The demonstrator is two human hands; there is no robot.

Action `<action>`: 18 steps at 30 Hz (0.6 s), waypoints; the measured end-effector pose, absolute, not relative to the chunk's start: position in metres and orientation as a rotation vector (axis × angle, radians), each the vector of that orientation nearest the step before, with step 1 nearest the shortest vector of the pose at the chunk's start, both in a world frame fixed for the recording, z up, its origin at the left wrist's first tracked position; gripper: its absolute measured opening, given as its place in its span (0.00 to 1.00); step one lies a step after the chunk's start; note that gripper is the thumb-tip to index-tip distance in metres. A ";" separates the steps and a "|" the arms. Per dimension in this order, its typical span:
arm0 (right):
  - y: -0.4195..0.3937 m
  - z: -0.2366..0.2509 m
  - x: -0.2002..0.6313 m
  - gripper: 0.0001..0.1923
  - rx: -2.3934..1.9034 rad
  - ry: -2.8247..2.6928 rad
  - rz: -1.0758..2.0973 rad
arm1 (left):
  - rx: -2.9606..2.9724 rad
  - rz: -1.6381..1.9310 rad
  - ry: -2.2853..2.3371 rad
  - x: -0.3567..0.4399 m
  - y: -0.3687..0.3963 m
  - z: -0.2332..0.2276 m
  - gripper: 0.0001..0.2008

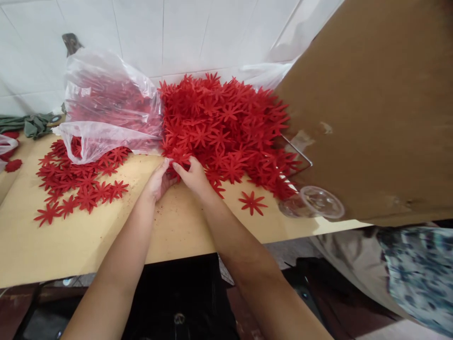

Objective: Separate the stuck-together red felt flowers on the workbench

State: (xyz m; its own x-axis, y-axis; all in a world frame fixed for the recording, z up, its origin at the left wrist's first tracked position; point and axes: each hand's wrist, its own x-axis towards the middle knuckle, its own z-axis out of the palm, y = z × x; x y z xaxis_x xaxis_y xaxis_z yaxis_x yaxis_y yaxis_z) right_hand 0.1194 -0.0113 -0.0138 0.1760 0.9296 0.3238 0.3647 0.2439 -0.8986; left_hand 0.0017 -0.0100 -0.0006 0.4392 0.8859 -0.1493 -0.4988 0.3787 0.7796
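Head view: the left hand [157, 182] and right hand [193, 175] meet at the near edge of the big pile of red felt flowers [226, 127], at twelve o'clock on the tan surface [177, 231], fingers pinched closed on flowers there. A plastic bag [106, 106] lies at ten o'clock.

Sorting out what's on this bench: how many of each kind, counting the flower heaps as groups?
Groups of red felt flowers: 3 (big pile, spread at left, single flower)
Plastic bags of flowers: 1
Clear plastic cups: 1
Cardboard sheets: 1
Total: 6
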 end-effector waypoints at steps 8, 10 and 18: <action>-0.017 -0.001 0.124 0.10 -1.222 -1.135 0.704 | 0.830 0.907 0.769 0.006 -0.016 0.003 0.15; -0.016 0.000 0.127 0.09 -1.217 -1.041 0.710 | 0.841 0.907 0.786 0.007 -0.016 0.003 0.15; -0.021 0.004 0.132 0.13 -1.271 -1.056 0.711 | 0.579 1.075 0.948 0.003 -0.013 0.010 0.12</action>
